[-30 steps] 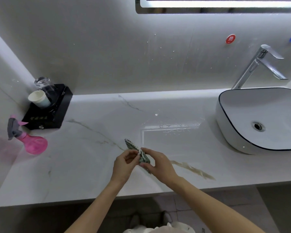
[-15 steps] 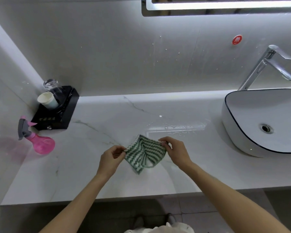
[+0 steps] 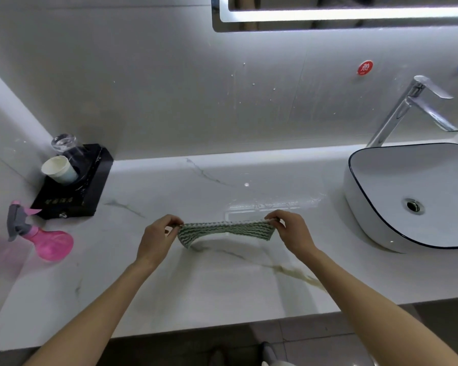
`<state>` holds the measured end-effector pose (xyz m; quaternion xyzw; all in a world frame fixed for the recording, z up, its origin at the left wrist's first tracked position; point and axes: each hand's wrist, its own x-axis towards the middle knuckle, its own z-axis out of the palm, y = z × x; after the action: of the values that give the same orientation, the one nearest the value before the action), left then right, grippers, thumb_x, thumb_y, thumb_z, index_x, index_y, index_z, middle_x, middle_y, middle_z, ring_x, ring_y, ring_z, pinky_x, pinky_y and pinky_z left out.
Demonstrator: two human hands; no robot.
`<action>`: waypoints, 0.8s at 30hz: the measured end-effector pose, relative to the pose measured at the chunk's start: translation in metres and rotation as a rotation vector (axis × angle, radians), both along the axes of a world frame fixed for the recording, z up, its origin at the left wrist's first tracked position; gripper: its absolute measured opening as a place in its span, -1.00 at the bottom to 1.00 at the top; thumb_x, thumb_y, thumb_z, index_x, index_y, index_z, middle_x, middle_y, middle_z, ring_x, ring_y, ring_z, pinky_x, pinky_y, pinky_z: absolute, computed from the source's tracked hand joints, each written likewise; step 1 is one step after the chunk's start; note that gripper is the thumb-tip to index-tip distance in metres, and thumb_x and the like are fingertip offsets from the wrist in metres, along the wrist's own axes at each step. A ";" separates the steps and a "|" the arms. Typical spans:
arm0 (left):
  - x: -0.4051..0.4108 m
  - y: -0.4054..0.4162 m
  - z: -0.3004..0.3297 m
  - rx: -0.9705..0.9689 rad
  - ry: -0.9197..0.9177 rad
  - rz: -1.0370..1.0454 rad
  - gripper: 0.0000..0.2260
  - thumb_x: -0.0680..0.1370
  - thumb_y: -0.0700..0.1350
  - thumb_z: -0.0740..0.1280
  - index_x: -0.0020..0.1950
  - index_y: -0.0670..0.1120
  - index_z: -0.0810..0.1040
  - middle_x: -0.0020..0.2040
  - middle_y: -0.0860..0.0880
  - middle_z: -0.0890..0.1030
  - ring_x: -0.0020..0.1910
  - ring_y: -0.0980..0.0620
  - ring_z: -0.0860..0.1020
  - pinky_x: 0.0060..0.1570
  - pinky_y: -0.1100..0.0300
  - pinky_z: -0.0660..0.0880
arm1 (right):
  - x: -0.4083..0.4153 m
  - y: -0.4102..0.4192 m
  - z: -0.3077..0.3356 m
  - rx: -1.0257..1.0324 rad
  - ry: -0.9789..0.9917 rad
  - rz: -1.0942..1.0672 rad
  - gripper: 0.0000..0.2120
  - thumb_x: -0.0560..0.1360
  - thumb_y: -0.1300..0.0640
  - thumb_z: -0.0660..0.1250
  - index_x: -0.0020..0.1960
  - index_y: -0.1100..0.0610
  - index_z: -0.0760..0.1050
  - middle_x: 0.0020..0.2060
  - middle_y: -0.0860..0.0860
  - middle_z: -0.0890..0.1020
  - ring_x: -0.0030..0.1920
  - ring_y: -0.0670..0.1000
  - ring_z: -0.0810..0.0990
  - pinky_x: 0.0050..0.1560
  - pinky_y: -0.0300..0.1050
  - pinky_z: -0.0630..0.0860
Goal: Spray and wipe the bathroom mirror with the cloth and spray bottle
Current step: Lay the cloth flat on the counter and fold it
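Green-striped cloth (image 3: 225, 229) stretched taut just above the marble surface (image 3: 222, 286), left hand (image 3: 156, 240) and right hand (image 3: 292, 233) each pinching a top corner. Best folded into a flat pad, corners aligned, before wiping. Pink spray bottle (image 3: 44, 237) well apart at left. Red sticker (image 3: 365, 67) reads "热"; black tray (image 3: 74, 186) lettering unreadable.

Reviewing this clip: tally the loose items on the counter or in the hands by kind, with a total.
Cloth, pinched between left hand and right hand: 1
Pink spray bottle: 1
Paper cup: 1
Clear glass: 1
Black tray under the cup and glass: 1
Total: 5
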<state>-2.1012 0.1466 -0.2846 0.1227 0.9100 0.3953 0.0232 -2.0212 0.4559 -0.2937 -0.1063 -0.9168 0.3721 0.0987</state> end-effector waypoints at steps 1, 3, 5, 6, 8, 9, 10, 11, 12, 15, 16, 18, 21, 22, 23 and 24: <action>-0.002 0.000 -0.002 -0.019 0.024 -0.006 -0.87 0.50 -0.25 0.33 -0.11 -0.02 0.58 -0.16 0.08 0.61 -0.14 0.07 0.55 -0.12 0.19 0.49 | -0.002 0.001 -0.001 0.025 0.032 -0.002 -0.87 0.46 0.35 0.36 -0.09 0.18 0.64 -0.18 0.01 0.69 -0.15 0.03 0.61 -0.08 -0.16 0.46; -0.004 0.003 -0.007 -0.041 0.065 -0.003 -0.89 0.51 -0.23 0.32 -0.07 -0.05 0.59 -0.14 0.07 0.62 -0.12 0.05 0.55 -0.08 0.15 0.49 | -0.005 0.003 -0.004 0.090 0.093 -0.008 -0.85 0.42 0.38 0.38 -0.12 0.17 0.64 -0.22 -0.01 0.69 -0.19 0.05 0.62 -0.05 -0.07 0.50; 0.000 0.006 -0.014 -0.038 0.076 0.014 -0.89 0.51 -0.24 0.32 -0.05 -0.07 0.60 -0.11 0.04 0.63 -0.11 0.04 0.55 -0.08 0.15 0.49 | -0.002 0.003 -0.012 0.136 0.111 -0.015 -0.81 0.39 0.42 0.39 -0.14 0.17 0.65 -0.24 -0.01 0.69 -0.20 0.06 0.62 -0.02 0.00 0.50; 0.004 0.008 -0.018 -0.032 0.070 0.018 -0.89 0.51 -0.25 0.32 -0.05 -0.08 0.60 -0.10 0.03 0.63 -0.11 0.05 0.55 -0.08 0.16 0.48 | 0.002 0.003 -0.017 0.148 0.096 -0.018 -0.80 0.39 0.44 0.39 -0.14 0.16 0.64 -0.23 -0.01 0.69 -0.20 0.06 0.62 0.00 0.00 0.49; 0.018 0.008 -0.029 -0.019 0.046 0.017 -0.89 0.51 -0.26 0.32 -0.05 -0.09 0.60 -0.10 0.03 0.63 -0.11 0.06 0.55 -0.08 0.20 0.46 | 0.014 0.001 -0.028 0.164 0.054 -0.028 -0.79 0.39 0.44 0.38 -0.13 0.16 0.64 -0.22 -0.01 0.68 -0.19 0.06 0.60 0.03 -0.06 0.42; 0.027 0.006 -0.036 -0.024 0.034 0.009 -0.89 0.51 -0.26 0.33 -0.04 -0.09 0.60 -0.10 0.04 0.63 -0.11 0.07 0.55 -0.08 0.22 0.46 | 0.022 0.000 -0.034 0.170 0.046 -0.024 -0.79 0.38 0.44 0.40 -0.13 0.15 0.64 -0.22 -0.01 0.68 -0.20 0.06 0.60 0.02 -0.07 0.41; 0.037 0.002 -0.043 -0.044 0.025 -0.007 -0.89 0.50 -0.25 0.34 -0.03 -0.09 0.60 -0.08 0.04 0.63 -0.10 0.07 0.55 -0.08 0.24 0.46 | 0.031 -0.001 -0.040 0.180 0.047 -0.012 -0.79 0.36 0.44 0.42 -0.14 0.15 0.64 -0.24 -0.01 0.68 -0.23 0.07 0.61 -0.01 -0.05 0.43; 0.047 -0.002 -0.050 -0.079 0.021 -0.035 -0.89 0.50 -0.24 0.35 -0.02 -0.10 0.60 -0.07 0.03 0.63 -0.10 0.07 0.56 -0.08 0.26 0.46 | 0.040 -0.003 -0.046 0.193 0.050 0.005 -0.78 0.34 0.44 0.44 -0.16 0.14 0.63 -0.25 -0.02 0.68 -0.26 0.07 0.62 -0.03 -0.01 0.45; 0.056 -0.006 -0.057 -0.121 0.023 -0.070 -0.88 0.49 -0.24 0.36 -0.01 -0.10 0.61 -0.05 0.02 0.63 -0.09 0.07 0.56 -0.08 0.27 0.46 | 0.050 -0.005 -0.052 0.204 0.048 0.022 -0.76 0.31 0.44 0.46 -0.18 0.14 0.63 -0.26 -0.03 0.68 -0.28 0.07 0.62 -0.05 0.00 0.45; 0.078 -0.018 -0.072 -0.215 0.026 -0.166 -0.87 0.46 -0.27 0.39 -0.01 -0.12 0.62 -0.08 -0.03 0.64 -0.11 0.03 0.58 -0.09 0.26 0.47 | 0.077 -0.009 -0.069 0.229 0.013 0.079 -0.71 0.29 0.47 0.45 -0.18 0.10 0.60 -0.22 -0.06 0.67 -0.20 0.01 0.63 0.09 0.02 0.40; 0.084 -0.021 -0.076 -0.238 0.027 -0.187 -0.86 0.45 -0.28 0.39 -0.02 -0.12 0.62 -0.09 -0.04 0.64 -0.12 0.02 0.59 -0.09 0.24 0.49 | 0.085 -0.009 -0.074 0.249 -0.009 0.099 -0.70 0.28 0.47 0.45 -0.18 0.08 0.60 -0.21 -0.07 0.66 -0.16 -0.04 0.61 0.15 0.02 0.37; 0.093 -0.025 -0.082 -0.283 0.026 -0.225 -0.87 0.44 -0.27 0.40 -0.05 -0.11 0.62 -0.11 -0.02 0.64 -0.12 0.02 0.59 -0.07 0.18 0.51 | 0.099 -0.008 -0.084 0.316 -0.050 0.142 -0.68 0.26 0.44 0.47 -0.19 0.04 0.59 -0.22 -0.10 0.64 -0.14 -0.08 0.60 0.22 0.03 0.30; 0.104 -0.023 -0.088 -0.320 0.012 -0.233 -0.91 0.44 -0.24 0.40 -0.08 -0.10 0.61 -0.11 0.00 0.61 -0.11 0.03 0.55 -0.07 0.21 0.46 | 0.113 -0.008 -0.090 0.371 -0.087 0.176 -0.65 0.24 0.42 0.48 -0.22 0.00 0.56 -0.22 -0.12 0.63 -0.14 -0.06 0.59 0.17 0.25 0.44; 0.106 -0.022 -0.090 -0.318 0.010 -0.220 -0.92 0.45 -0.23 0.40 -0.09 -0.10 0.61 -0.11 0.00 0.60 -0.11 0.02 0.54 -0.07 0.21 0.44 | 0.115 -0.009 -0.091 0.374 -0.089 0.183 -0.66 0.24 0.41 0.49 -0.21 0.00 0.56 -0.20 -0.11 0.63 -0.10 -0.09 0.56 0.16 0.29 0.44; 0.107 -0.020 -0.090 -0.319 0.014 -0.210 -0.93 0.45 -0.22 0.40 -0.09 -0.10 0.61 -0.11 -0.01 0.60 -0.10 0.02 0.53 -0.06 0.20 0.44 | 0.115 -0.010 -0.092 0.378 -0.092 0.197 -0.70 0.25 0.38 0.51 -0.21 0.01 0.57 -0.18 -0.12 0.63 -0.05 -0.12 0.51 0.17 0.29 0.39; 0.107 -0.018 -0.090 -0.327 0.020 -0.205 -0.94 0.46 -0.19 0.39 -0.08 -0.10 0.61 -0.11 0.00 0.60 -0.10 0.02 0.53 -0.05 0.19 0.44 | 0.115 -0.010 -0.092 0.382 -0.099 0.215 -0.75 0.28 0.33 0.51 -0.20 0.02 0.57 -0.17 -0.12 0.63 0.00 -0.13 0.49 0.21 0.28 0.33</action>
<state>-1.9944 0.1283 -0.3746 0.2135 0.9450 0.2364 0.0738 -1.9063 0.4457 -0.3855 -0.0055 -0.9804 0.1944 0.0316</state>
